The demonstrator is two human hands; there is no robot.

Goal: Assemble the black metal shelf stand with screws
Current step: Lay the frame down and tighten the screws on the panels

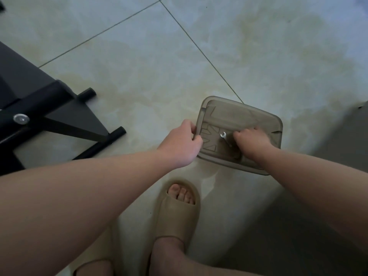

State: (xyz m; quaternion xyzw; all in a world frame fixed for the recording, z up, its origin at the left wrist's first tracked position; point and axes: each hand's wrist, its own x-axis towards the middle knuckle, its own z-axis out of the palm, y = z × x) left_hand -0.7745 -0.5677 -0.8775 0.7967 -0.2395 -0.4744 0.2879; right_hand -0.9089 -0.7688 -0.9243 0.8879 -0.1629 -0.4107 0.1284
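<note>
I see a pale grey-green tiled floor (139, 56), clouded with beige marbling and crossed by thin dark grout lines. The stand (39, 100) is matte black with one shiny silver bolt (21, 118). The box (239, 114) is smoky, see-through brown; the wrench (224, 136) is silver. The slipper (177, 220) is tan.

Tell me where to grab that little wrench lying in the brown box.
Pinch the wrench by its thin shaft, from above, with the right hand beside it: it lies flat in the box, open head pointing away, shaft angled back toward that hand.
</note>
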